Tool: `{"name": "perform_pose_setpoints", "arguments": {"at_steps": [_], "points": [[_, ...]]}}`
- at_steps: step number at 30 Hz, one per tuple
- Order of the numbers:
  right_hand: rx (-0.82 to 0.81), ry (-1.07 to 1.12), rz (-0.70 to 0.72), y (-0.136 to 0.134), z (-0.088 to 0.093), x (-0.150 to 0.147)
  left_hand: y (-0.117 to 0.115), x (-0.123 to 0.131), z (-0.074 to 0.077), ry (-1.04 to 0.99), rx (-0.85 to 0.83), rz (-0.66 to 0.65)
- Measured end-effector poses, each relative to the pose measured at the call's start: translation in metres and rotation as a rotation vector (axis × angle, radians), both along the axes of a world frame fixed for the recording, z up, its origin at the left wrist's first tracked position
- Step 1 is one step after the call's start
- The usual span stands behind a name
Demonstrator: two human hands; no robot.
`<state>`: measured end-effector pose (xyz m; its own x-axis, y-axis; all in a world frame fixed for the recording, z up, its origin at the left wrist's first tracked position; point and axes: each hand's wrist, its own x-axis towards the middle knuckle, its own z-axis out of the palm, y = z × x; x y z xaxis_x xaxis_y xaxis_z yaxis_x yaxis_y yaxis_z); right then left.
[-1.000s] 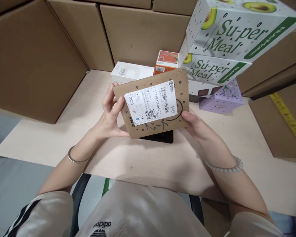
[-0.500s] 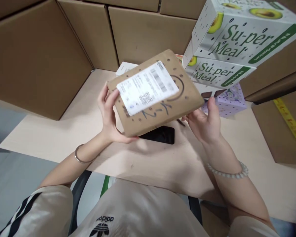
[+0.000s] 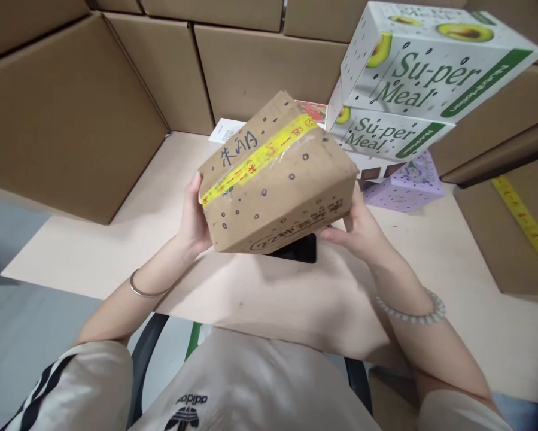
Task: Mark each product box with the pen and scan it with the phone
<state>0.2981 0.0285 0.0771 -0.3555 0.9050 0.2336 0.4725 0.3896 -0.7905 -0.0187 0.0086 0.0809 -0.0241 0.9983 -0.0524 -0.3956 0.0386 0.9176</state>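
Observation:
A brown cardboard box [image 3: 277, 185] is held tilted above the table [image 3: 251, 299]. Yellow printed tape and handwritten marks run across the face turned toward me, and small dark rings dot the cardboard. My left hand [image 3: 194, 215] grips its left end, with most fingers hidden behind it. At the right end, my right hand [image 3: 356, 224] is closed on the lower corner, thumb below the edge. Under the box lies a black phone [image 3: 300, 248], partly covered by it.
White avocado-printed boxes [image 3: 434, 84] are stacked at the back right, above a purple box [image 3: 406, 191]. A small white box [image 3: 224, 129] and a red-patterned box [image 3: 312, 112] sit behind the held one. Large cartons [image 3: 71, 120] wall the table's left and back; a taped carton [image 3: 515, 239] stands right.
The cardboard box has been turned over: the face with the white shipping label is out of sight and the taped face shows. My right hand has closed onto its right end.

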Motion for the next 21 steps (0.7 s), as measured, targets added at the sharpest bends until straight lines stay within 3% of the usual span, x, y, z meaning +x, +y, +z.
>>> {"name": "perform_pose_setpoints", "arguments": {"at_steps": [7,14,17,21], "points": [[0.075,0.296,-0.108,-0.016,0.016,-0.015,0.009,-0.007,-0.009,0.062,-0.035,-0.088],[0.163,0.278,-0.213,-0.013,0.016,0.0,0.01,-0.02,-0.019,0.296,0.032,-0.043],[0.172,0.288,-0.185,-0.011,0.016,0.005,0.011,-0.029,-0.018,0.424,0.075,-0.226],[0.25,0.261,-0.109,-0.02,0.021,-0.002,0.009,-0.033,-0.016,0.484,0.336,-0.481]]}}
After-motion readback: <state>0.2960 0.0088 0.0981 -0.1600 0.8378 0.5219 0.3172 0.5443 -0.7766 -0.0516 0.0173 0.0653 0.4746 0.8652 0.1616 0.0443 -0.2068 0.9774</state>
